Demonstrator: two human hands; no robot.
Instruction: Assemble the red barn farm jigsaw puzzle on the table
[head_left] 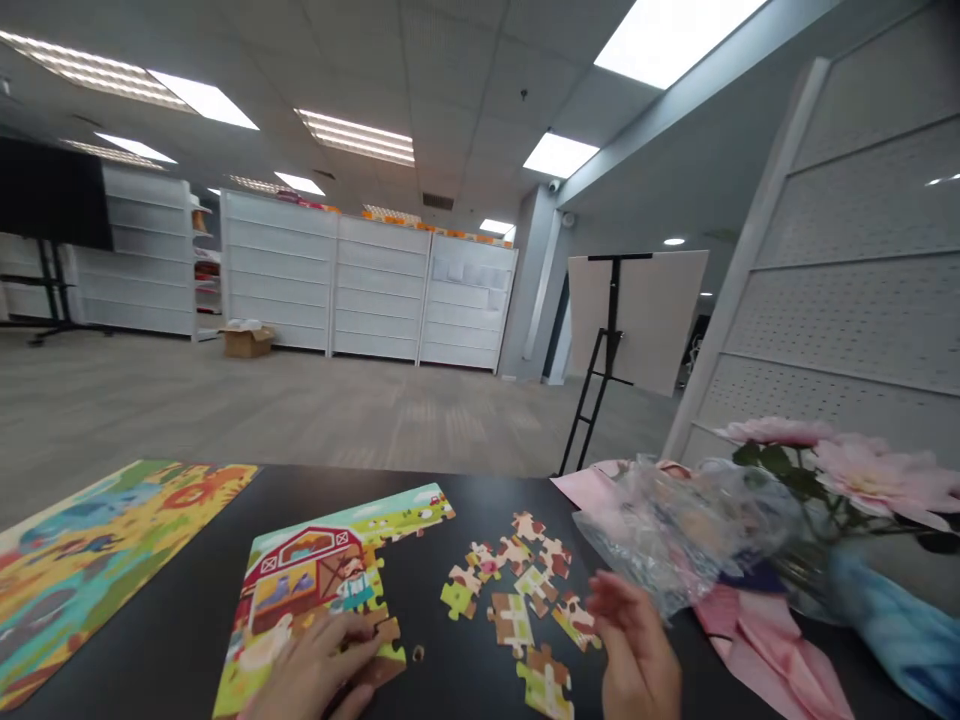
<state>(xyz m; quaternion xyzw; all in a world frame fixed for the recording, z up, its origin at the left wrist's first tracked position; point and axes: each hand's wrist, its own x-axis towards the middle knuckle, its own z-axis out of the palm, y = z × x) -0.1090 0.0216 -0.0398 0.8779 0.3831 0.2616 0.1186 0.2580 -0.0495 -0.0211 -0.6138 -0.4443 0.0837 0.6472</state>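
Observation:
A partly joined jigsaw puzzle [300, 580] with a red barn and a farmer lies on the black table. My left hand [319, 668] rests on its lower part, fingers stretched out over the joined pieces near a brown and green puzzle piece [388, 640] at the edge. Several loose puzzle pieces [512, 622], brown, cream and green, are spread to the right of the joined part. Beside them my right hand [637, 645] is held with loosely bent fingers, nothing visible in it. Its fingertips are close to a brown and white piece [576, 620].
A colourful animal picture board [112, 560] lies at the left. On the right are crumpled clear plastic [675, 530], pink cloth [780, 650] and pink flowers [870, 475] in a vase. Beyond the table stand an easel board [652, 320] and white shelves [375, 290].

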